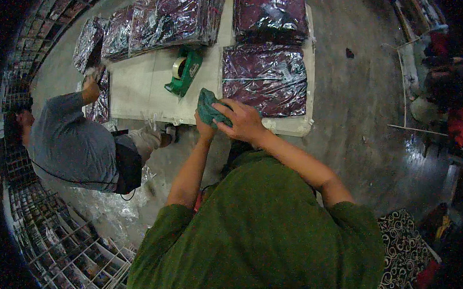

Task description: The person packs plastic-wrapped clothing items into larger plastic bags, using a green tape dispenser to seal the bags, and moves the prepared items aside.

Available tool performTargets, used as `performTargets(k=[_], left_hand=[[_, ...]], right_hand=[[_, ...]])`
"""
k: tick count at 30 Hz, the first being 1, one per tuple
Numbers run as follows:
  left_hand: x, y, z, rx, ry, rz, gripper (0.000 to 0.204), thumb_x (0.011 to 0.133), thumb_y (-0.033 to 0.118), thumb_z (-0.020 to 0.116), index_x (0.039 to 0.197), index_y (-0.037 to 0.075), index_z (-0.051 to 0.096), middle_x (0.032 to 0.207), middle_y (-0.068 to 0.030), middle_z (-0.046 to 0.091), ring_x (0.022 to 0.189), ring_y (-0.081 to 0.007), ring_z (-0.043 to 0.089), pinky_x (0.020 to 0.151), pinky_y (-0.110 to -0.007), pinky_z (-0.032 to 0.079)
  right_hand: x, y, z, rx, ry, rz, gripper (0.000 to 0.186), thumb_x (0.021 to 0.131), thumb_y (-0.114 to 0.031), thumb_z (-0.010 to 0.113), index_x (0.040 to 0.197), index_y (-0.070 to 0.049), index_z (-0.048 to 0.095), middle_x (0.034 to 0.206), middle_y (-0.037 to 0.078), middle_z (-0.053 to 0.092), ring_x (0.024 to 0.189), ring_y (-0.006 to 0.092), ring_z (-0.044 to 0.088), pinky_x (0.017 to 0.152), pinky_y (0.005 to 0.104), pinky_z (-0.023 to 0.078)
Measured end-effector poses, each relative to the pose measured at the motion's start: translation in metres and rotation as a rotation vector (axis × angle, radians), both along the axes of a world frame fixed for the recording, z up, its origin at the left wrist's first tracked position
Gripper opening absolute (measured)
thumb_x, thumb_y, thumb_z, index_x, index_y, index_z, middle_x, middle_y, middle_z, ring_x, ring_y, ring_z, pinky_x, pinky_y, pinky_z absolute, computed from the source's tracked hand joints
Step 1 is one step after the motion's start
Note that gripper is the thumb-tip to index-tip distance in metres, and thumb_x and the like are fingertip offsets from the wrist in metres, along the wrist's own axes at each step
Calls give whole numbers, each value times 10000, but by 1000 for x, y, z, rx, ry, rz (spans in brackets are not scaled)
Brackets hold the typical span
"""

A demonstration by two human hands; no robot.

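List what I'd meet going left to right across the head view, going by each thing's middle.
Co-worker's grey shirt → green tape dispenser → crumpled teal cloth → near right plastic-wrapped maroon package → black fabric with pale swirls.

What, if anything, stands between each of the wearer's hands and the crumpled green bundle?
Nothing visible does: the right hand lies directly over the green bundle, and the left hand meets its near side. The tape dispenser lies beyond it, toward the left; the wrapped maroon package lies to the right.
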State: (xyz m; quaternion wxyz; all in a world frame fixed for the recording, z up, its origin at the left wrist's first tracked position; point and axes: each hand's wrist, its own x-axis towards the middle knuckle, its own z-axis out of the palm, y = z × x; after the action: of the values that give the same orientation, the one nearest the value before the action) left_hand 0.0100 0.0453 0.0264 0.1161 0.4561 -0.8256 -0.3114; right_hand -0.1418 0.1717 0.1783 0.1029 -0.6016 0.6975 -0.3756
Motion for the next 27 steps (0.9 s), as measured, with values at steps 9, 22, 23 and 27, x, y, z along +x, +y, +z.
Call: performTargets(k=[9, 22, 23, 27], left_hand=[[-12, 9, -33, -271, -627, -127, 778, 922, 426, 471, 1514, 64, 120, 1561, -225, 65, 1437, -424, 68, 1108, -607, 126], [1, 14, -54, -301, -410, -47, 750, 963, 537, 365, 1510, 79, 133, 1561, -225, 54, 1432, -436, 64, 1081, -649, 146], [1, 15, -54, -295, -398, -52, 748, 963, 537, 365, 1510, 80, 138, 1560, -225, 62, 1431, -437, 71, 1080, -650, 146], [2, 10, -53, -266, -390, -46, 746, 963, 539, 365, 1510, 83, 146, 1560, -223, 72, 1428, -440, 83, 1081, -650, 146]], right_hand=[[16, -51, -134, 363, 289, -10, 591, 894, -366, 536, 1424, -141, 401, 1538, 164, 231, 1416, 377, 199, 1135, 561, 137], [-95, 79, -135, 451, 385, -295, 533, 871, -176, 531, 1393, -134, 434, 1478, 136, 362, 1361, 344, 331, 1106, 503, 273], [-106, 93, -129, 465, 423, -335, 512, 875, -145, 530, 1379, -125, 444, 1470, 139, 370, 1356, 345, 336, 1102, 486, 289], [-139, 118, -141, 256, 101, -791, 463, 887, -100, 515, 1349, -105, 477, 1443, 144, 408, 1313, 369, 385, 1075, 468, 334]])
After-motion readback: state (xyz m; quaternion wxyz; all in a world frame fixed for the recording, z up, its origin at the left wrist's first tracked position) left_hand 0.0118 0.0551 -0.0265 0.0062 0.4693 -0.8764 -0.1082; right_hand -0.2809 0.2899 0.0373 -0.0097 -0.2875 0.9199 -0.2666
